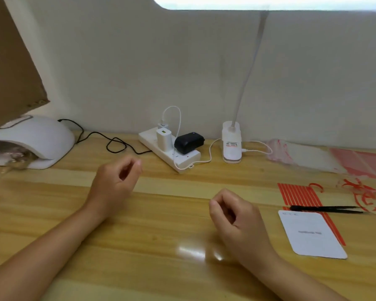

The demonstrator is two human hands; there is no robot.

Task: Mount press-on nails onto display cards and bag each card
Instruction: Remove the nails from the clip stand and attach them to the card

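Observation:
My left hand (115, 181) hovers over the middle of the wooden table (161, 235), fingers loosely curled, thumb near the index tip, nothing visible in it. My right hand (237, 220) hangs lower and to the right, also loosely curled and holding nothing. A white display card (310, 233) lies flat to the right of my right hand, bare of nails. Black tweezers (326, 209) lie just behind the card on a sheet of red adhesive strips (297, 194). Clear bags with red print (326, 159) lie at the back right. No press-on nails are visible.
A white nail lamp (35, 140) stands at the far left under a brown cardboard flap (11, 61). A power strip with chargers (169, 151) and a clip lamp's base (232, 144) stand along the back wall. Peeled red strips (363, 194) lie at the right edge.

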